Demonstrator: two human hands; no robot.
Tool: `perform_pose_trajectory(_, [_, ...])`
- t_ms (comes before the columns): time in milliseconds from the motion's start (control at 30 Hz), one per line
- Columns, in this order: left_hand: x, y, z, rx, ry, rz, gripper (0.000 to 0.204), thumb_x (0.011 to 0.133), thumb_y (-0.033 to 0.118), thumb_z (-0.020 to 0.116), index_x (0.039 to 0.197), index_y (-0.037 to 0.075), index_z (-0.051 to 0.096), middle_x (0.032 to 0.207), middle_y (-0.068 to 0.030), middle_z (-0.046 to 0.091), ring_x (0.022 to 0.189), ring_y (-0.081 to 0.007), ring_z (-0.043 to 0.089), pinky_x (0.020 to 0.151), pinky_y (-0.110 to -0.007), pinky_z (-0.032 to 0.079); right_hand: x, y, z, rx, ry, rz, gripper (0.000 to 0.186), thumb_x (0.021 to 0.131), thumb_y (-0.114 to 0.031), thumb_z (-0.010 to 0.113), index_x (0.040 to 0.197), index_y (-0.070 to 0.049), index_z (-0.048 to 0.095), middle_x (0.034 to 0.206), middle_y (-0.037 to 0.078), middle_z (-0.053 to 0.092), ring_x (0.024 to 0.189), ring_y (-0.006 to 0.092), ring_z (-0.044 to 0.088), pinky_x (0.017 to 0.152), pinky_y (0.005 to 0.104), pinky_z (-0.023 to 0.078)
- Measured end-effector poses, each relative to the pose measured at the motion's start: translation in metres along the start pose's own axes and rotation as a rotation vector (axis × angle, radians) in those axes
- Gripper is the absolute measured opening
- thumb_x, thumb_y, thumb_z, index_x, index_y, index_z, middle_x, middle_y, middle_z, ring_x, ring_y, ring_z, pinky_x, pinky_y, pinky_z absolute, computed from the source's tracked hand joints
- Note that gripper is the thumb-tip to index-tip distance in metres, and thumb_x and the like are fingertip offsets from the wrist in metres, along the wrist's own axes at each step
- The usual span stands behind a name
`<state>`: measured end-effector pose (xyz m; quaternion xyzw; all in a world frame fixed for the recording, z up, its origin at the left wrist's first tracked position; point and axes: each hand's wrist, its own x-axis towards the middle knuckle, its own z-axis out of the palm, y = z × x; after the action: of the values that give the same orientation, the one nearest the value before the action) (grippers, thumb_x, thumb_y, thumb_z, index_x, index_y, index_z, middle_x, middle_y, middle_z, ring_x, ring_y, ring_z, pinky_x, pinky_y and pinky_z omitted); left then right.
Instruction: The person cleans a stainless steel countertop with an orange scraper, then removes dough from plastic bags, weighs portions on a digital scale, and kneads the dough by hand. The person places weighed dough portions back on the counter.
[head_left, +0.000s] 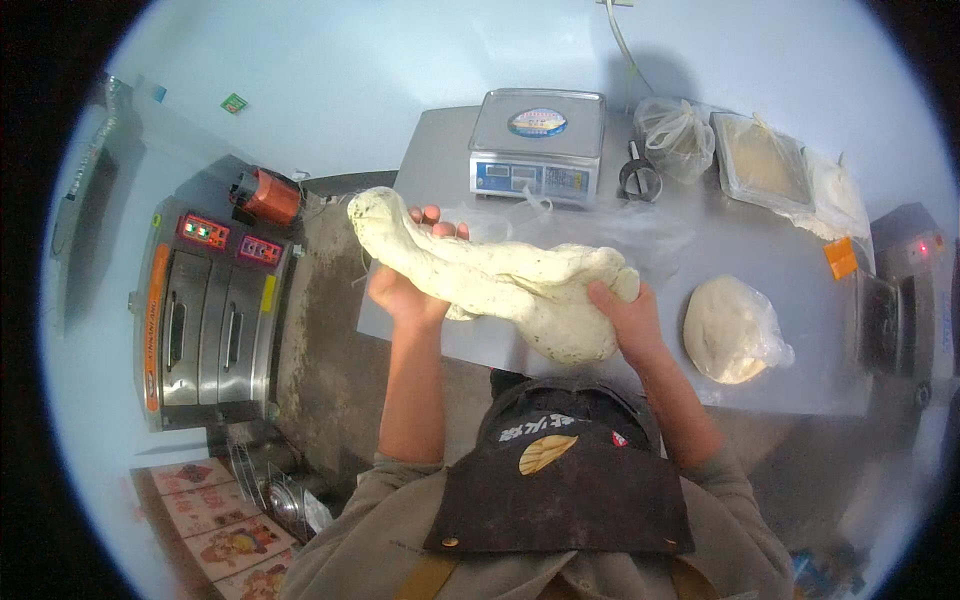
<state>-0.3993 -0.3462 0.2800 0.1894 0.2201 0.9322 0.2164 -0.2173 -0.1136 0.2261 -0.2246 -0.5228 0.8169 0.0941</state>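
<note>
Holding a long, green-flecked slab of dough (490,270) in both hands, you have it raised in front of your body, above the near edge of the metal surface (780,260). The dough runs from upper left to lower right, its narrow end bent over at the left and its thicker, folded mass hanging at the right.

Your left hand (408,298) supports the narrow part from below, its fingers (431,214) loosely curled around, with their tips showing past the far side. Your right hand (632,315) grips the thick end, the thumb pressed on top; its other fingers are mostly hidden, so you cannot tell how far they are bent.

Beyond the dough, a digital weighing scale (537,150) stands at the back, with crumpled clear plastic film (650,235) in front of it. To the right of your right hand, well apart from the held piece, sits a rounded, pale dough ball in a clear bag (732,330). Farther back are a knotted plastic bag (675,138) and a rectangular tray (724,155). A steel deck oven (210,320) stands off to your left.
</note>
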Motion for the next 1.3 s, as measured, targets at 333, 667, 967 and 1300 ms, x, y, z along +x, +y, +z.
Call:
perform_pose_trajectory(333, [-0.005,0.01,0.014,0.397,-0.149,-0.035,0.087,0.06,0.033,0.082,0.135,0.001,0.054,0.128,-0.0187,0.06,0.11,-0.03,0.064,0.107,-0.052,0.048,0.0,-0.023,0.003,-0.137,0.026,-0.068,0.046,0.095,-0.031,0.081,0.121,0.005,0.07,0.11,0.012,0.076,0.097,0.0172,0.072,0.085,0.0328,0.058])
perform_pose_trajectory(667, [-0.019,0.0,0.042,0.802,-0.196,-0.029,0.087,0.061,0.024,0.085,0.137,-0.003,0.055,0.128,-0.0194,0.064,0.114,-0.0295,0.066,0.099,-0.045,0.054,0.0,-0.026,0.005,-0.192,0.07,-0.146,0.043,0.096,-0.033,0.079,0.119,0.003,0.072,0.106,0.009,0.076,0.094,0.0148,0.07,0.084,0.0326,0.057])
perform_pose_trajectory(967, [-0.033,-0.014,0.072,1.153,-0.269,-0.061,0.069,0.062,0.004,0.074,0.129,-0.002,0.059,0.114,-0.0072,0.065,0.107,-0.0166,0.063,0.097,-0.031,0.049,-0.002,-0.036,0.011,-0.345,0.08,-0.159,0.042,0.097,-0.035,0.076,0.117,0.003,0.073,0.103,0.011,0.077,0.094,0.0156,0.071,0.083,0.0333,0.057])
perform_pose_trajectory(1300, [-0.04,-0.033,0.074,1.397,-0.412,-0.012,0.057,0.063,0.004,0.076,0.118,0.0,0.063,0.107,-0.011,0.066,0.099,-0.0226,0.065,0.091,-0.036,0.052,-0.002,-0.037,0.018,-0.556,0.049,-0.233,0.04,0.097,-0.038,0.075,0.112,0.0,0.075,0.099,0.009,0.078,0.09,0.0169,0.071,0.081,0.0355,0.057])
